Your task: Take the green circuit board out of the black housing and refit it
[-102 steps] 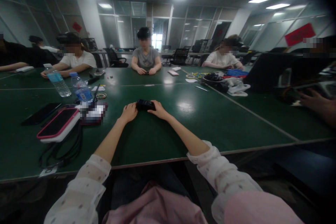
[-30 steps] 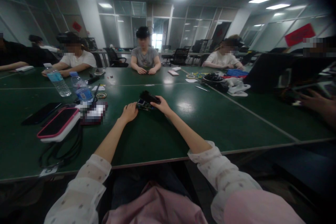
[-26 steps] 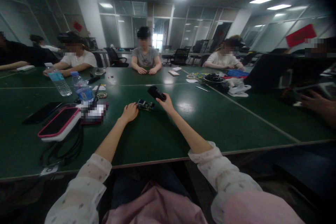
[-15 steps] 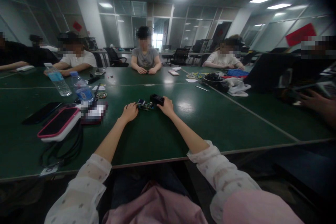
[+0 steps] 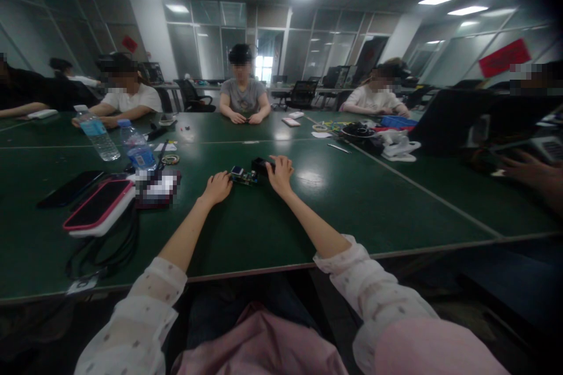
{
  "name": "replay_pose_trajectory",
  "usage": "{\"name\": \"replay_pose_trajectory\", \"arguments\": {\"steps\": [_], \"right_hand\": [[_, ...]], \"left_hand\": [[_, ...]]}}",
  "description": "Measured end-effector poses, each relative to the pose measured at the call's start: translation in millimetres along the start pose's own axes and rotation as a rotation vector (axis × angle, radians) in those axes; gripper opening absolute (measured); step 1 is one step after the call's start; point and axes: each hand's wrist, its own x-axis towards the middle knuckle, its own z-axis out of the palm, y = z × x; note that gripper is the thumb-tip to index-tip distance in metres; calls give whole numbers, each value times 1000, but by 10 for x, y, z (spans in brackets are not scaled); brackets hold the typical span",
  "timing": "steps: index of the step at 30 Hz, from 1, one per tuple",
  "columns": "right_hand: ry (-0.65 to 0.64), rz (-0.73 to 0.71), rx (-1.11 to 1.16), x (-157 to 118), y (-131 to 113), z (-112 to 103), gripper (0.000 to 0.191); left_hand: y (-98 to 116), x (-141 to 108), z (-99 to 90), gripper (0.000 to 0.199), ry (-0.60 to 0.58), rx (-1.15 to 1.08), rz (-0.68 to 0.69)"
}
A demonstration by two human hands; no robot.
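Note:
A small green circuit board with a little screen on it lies on the table in front of me. My left hand has its fingers curled at the board's left edge, the tips partly hidden. A black box-shaped part is at the board's right end; whether the two are joined is too small to tell. Around the right end of this part is my right hand, thumb on the near side and index finger stretched over the top.
On the left are two water bottles, a phone in a pink case, a dark phone and black straps. Cables and a white plastic item lie at the right. Several people sit around the green table.
My right hand's fingers have lifted and stretched a little, and its thumb has moved up along the black part. My left hand and the board have hardly moved.

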Motion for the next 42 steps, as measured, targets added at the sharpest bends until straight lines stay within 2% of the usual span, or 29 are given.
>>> {"name": "replay_pose_trajectory", "arguments": {"steps": [5, 13, 20, 25, 29, 31, 35, 38, 42], "right_hand": [[-75, -81, -30, -46, -88, -38, 33], [-194, -158, -26, -56, -97, -33, 38], [-230, -212, 51, -59, -131, -67, 43], [-252, -245, 64, -64, -188, -122, 41], [-141, -164, 50, -48, -149, -98, 32], [-101, -92, 37, -36, -81, -42, 37], [-204, -1, 28, -27, 77, 89, 56], [-256, 25, 29, -33, 138, 133, 54], [-223, 86, 59, -25, 105, 91, 52]], "left_hand": [[3, -1, 10, 44, 13, 2, -10], [9, -7, 14, 45, 26, 9, -10], [-2, -4, 26, 45, 29, 11, -7], [15, -16, -1, 44, 28, -1, -9], [20, -12, -10, 44, 13, -12, -21], [20, -7, -6, 44, 11, -9, -23], [21, 1, 2, 45, 11, 5, -21], [20, 4, 5, 45, 6, -1, -23], [8, 3, 11, 46, 14, 1, -18]]}}
